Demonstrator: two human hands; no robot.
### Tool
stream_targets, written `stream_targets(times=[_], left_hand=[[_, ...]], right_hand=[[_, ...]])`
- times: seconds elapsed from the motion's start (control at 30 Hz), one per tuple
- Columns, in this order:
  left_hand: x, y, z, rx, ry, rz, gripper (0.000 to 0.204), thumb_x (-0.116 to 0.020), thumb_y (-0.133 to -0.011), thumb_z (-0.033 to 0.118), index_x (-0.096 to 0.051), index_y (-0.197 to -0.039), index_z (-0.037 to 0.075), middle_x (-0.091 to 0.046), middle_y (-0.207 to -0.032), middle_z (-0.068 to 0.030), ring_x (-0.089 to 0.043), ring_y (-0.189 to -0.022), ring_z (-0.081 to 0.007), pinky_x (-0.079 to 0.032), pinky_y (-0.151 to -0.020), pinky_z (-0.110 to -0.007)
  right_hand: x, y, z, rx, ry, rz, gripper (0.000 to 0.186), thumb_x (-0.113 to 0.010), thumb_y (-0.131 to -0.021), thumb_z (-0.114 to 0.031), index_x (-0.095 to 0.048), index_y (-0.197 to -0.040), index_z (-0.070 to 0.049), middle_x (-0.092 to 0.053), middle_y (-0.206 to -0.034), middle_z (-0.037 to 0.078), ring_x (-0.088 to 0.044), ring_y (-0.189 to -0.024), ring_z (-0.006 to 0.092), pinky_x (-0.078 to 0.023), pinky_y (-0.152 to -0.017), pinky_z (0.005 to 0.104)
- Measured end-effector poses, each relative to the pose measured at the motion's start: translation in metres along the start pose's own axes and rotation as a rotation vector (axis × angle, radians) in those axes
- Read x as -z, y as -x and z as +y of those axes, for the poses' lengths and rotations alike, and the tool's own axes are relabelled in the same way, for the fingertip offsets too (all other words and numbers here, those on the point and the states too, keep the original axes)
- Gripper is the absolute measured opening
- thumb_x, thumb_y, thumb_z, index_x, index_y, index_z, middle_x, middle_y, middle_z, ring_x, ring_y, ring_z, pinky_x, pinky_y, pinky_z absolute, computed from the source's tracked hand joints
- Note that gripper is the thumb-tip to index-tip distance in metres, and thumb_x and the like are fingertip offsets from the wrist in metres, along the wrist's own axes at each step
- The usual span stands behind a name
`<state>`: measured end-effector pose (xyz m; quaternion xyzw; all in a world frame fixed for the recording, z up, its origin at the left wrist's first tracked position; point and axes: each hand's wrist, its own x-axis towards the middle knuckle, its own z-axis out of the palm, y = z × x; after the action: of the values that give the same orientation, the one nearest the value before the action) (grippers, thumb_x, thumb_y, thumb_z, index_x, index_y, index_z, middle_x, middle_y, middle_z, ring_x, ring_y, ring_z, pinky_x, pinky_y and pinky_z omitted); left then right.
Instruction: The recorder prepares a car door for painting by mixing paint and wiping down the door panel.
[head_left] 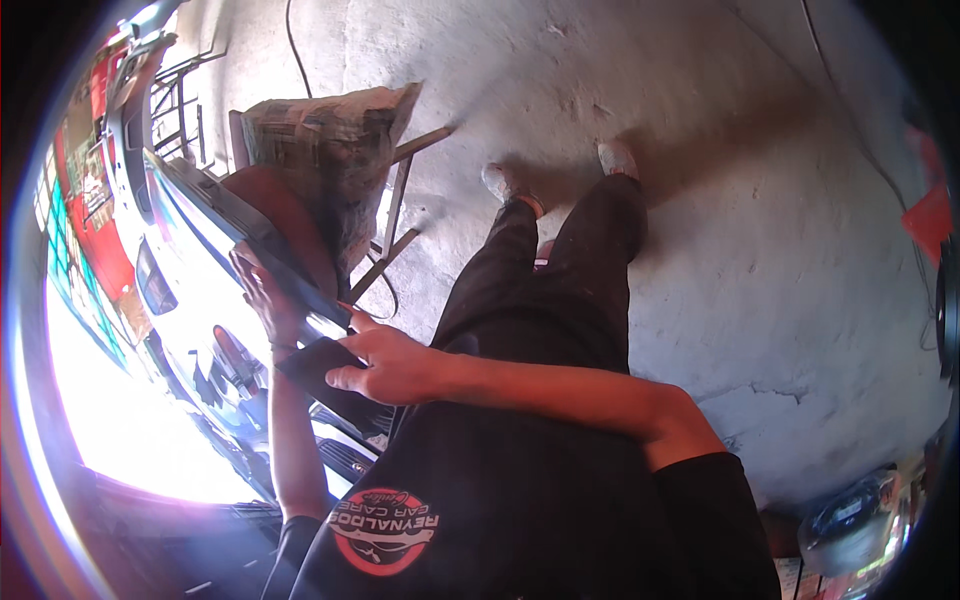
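A long glossy car body panel (195,195), dark along its near edge, stretches along my left side. My left hand (268,300) lies on that dark edge with its fingers extended and apart. Close beside it, my right hand (390,362) reaches across my body. Its thumb and fingers are on either side of a dark flat piece (345,385), and a bright strip shows by the fingertips. Whether this piece is loose or part of the panel, I cannot tell. Glare washes out much of the panel's far side.
A stand with wooden legs (398,195), topped by a paper-covered piece (330,130), is ahead on the left. A cable (835,85) runs over the concrete floor (740,270). Something red (928,222) is at the right edge, and a plastic-wrapped object (850,515) at the lower right.
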<state>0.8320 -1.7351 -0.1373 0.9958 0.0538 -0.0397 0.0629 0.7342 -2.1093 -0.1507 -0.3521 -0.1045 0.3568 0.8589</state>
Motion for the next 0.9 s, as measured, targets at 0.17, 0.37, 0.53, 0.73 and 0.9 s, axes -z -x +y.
stream_targets(times=[0.17,0.37,0.53,0.73,0.9], left_hand=[[-0.008,0.023,0.095,-0.034,-0.104,-0.007,0.091,-0.01,-0.126,0.074,-0.035,-0.193,0.017,-0.014,-0.203,-0.0203,-0.011,-0.188,-0.0413,-0.006,-0.146,-0.068],[0.003,-0.073,0.025,-0.23,-0.17,0.046,0.068,-0.027,-0.132,0.051,-0.049,-0.186,0.016,-0.034,-0.197,-0.0181,-0.022,-0.185,-0.0437,-0.022,-0.147,-0.058],[0.033,-0.173,-0.106,-0.502,-0.353,0.286,0.05,-0.041,-0.13,0.027,-0.064,-0.173,0.014,-0.045,-0.191,-0.0143,-0.034,-0.179,-0.0459,-0.032,-0.145,-0.06],[-0.01,-0.097,-0.013,0.03,-0.212,0.016,0.067,-0.049,-0.126,0.046,-0.041,-0.188,0.023,-0.027,-0.2,-0.0139,-0.02,-0.185,-0.0455,-0.012,-0.137,-0.089],[0.023,0.012,0.088,0.048,-0.046,0.014,0.073,-0.051,-0.123,0.051,-0.042,-0.187,0.018,-0.02,-0.201,-0.0199,-0.014,-0.186,-0.047,-0.007,-0.14,-0.087]], right_hand=[[0.034,-0.009,-0.026,-0.137,-0.001,-0.052,0.045,-0.077,-0.117,-0.028,-0.079,-0.158,-0.012,-0.041,-0.185,0.028,-0.048,-0.169,0.0451,-0.035,-0.141,0.0507],[0.036,-0.023,-0.034,-0.245,-0.044,0.001,0.059,-0.081,-0.116,-0.031,-0.068,-0.163,0.002,-0.056,-0.174,0.026,-0.057,-0.161,0.034,-0.043,-0.134,0.0442],[0.024,-0.036,-0.047,-0.311,-0.071,-0.044,0.067,-0.081,-0.116,-0.035,-0.059,-0.168,0.001,-0.075,-0.151,0.013,-0.067,-0.141,0.0209,-0.051,-0.123,0.0388],[0.042,-0.046,-0.023,-0.532,-0.424,0.06,0.043,-0.072,-0.118,-0.016,-0.072,-0.156,0.004,-0.082,-0.146,0.014,-0.08,-0.131,0.0242,-0.062,-0.12,0.0406],[0.066,-0.046,-0.007,-0.675,-0.519,0.231,0.04,-0.07,-0.114,-0.014,-0.075,-0.149,0.005,-0.083,-0.142,0.017,-0.081,-0.129,0.0286,-0.061,-0.123,0.0485]])
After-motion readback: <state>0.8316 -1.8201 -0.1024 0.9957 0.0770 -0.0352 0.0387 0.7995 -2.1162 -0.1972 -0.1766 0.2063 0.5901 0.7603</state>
